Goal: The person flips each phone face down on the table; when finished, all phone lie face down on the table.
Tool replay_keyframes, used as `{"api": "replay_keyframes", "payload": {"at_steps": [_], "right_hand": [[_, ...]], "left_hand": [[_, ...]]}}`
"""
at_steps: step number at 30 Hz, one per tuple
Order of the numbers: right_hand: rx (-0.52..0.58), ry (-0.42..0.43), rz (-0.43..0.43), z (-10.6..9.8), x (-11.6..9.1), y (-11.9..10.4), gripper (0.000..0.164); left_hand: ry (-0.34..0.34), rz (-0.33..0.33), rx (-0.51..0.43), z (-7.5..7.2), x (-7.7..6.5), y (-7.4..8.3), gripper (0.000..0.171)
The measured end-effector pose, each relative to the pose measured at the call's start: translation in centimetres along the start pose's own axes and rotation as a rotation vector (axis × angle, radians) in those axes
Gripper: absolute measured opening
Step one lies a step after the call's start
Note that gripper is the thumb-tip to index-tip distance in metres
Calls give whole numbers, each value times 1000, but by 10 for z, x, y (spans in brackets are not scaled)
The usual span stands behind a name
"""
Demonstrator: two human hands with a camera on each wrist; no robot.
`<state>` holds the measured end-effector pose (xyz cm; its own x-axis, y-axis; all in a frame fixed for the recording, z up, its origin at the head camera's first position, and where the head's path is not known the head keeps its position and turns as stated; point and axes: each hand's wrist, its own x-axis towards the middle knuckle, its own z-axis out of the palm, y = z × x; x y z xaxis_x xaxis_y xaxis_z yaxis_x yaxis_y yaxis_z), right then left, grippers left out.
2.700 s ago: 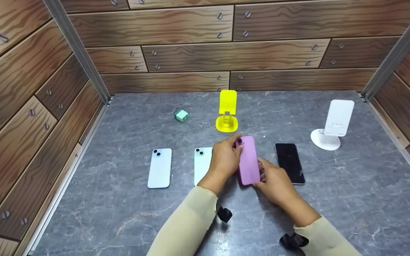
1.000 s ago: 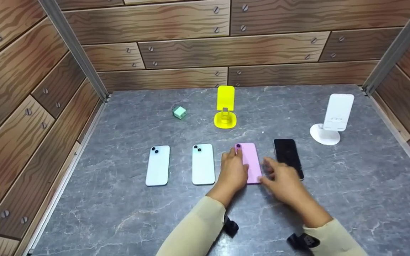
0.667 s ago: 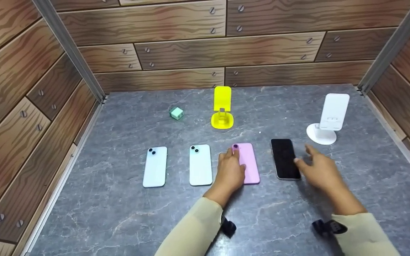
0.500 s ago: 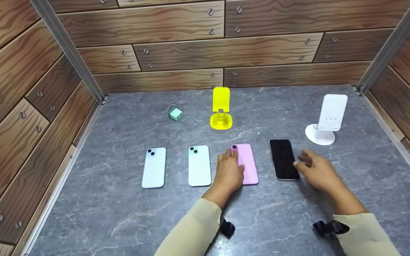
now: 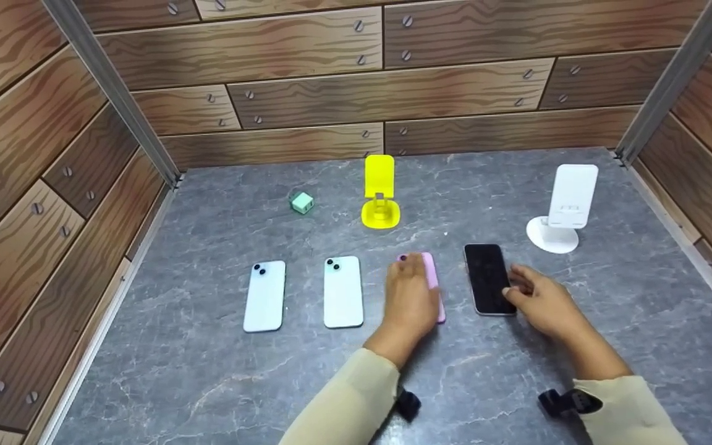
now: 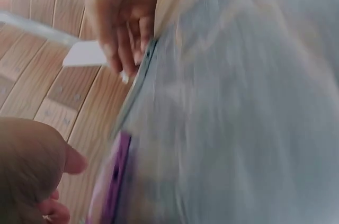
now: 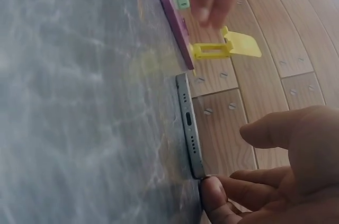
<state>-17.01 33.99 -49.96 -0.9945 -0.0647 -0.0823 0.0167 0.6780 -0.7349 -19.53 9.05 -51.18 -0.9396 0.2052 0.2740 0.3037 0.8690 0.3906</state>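
Note:
In the head view, my left hand [image 5: 411, 296] hovers over the pink phone [image 5: 432, 272], which lies face down and is partly covered by it. The left wrist view shows that hand [image 6: 32, 166] raised above the pink phone [image 6: 114, 181], thumb apart from it. My right hand [image 5: 544, 303] is at the right long edge of the black phone [image 5: 487, 278], which lies screen up. In the right wrist view its fingertips [image 7: 213, 192] touch the side of the black phone [image 7: 189, 123], while the thumb stays raised above the screen.
Left of the pink phone lie a white phone [image 5: 343, 293] and a pale blue phone [image 5: 265, 296], both face down. Behind stand a yellow phone stand [image 5: 379, 179], a white phone stand [image 5: 572, 196] and a small mint-green charger plug [image 5: 301, 203]. Wood-patterned walls [image 5: 306, 99] enclose the grey table [image 5: 207, 371].
The pink phone, tilted up between both hands at first, now lies flat. My right hand has moved right to the black phone. My left hand has lifted off the pink phone, shifting slightly right.

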Motion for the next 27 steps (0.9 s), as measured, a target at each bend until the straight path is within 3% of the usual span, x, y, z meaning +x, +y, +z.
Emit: {"api": "replay_keyframes", "payload": {"at_steps": [2,6,12,22,27], "right_hand": [[0,4,3,-2,-3,1,67],[6,7,7,-3,-5,0,66],[7,8,-5,-1,-5,1,66],[33,22,8,0,-4,-3,64],[146,14,57,-4,-1,-2,62]], "left_hand": [[-21,39,-5,3,2,13,71],[-120,51,-9,11,8,38,80],[-218,98,142,26,6,58,90],[-151,134,194,38,3,64,70],[-160,143,186,40,2,64,66]]}}
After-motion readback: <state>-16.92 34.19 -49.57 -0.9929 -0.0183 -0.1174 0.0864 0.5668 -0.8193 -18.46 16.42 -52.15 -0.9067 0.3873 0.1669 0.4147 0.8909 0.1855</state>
